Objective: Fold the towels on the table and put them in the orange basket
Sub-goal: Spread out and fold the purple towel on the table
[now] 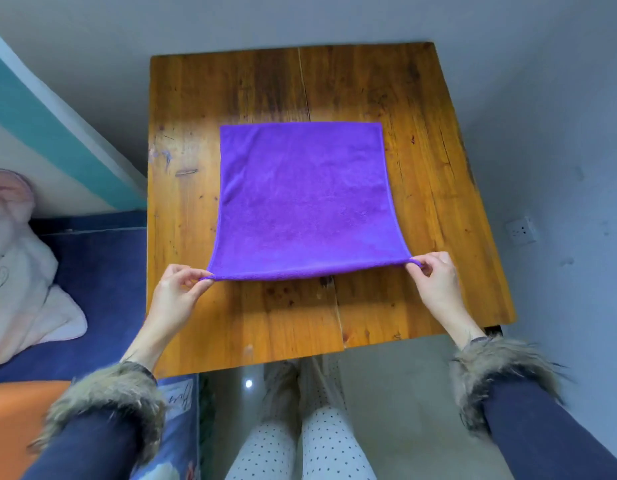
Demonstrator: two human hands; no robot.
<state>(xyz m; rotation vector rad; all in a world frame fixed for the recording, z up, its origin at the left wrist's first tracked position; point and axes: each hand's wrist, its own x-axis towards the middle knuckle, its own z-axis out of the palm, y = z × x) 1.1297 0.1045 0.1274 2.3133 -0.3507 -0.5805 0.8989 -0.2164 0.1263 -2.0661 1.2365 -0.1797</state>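
A purple towel (305, 199) lies spread flat on the wooden table (251, 84), its far edge toward the wall. My left hand (177, 294) pinches the towel's near left corner. My right hand (435, 280) pinches the near right corner. The near edge is stretched between both hands and lifted slightly off the wood. An orange basket (12, 420) shows at the bottom left, partly hidden behind my left sleeve.
A blue couch or bed (102, 271) stands left of the table with a pale pink cloth (19, 265) on it. Grey walls close in behind and to the right, with a socket (520, 230) on the right wall. My legs are under the table's near edge.
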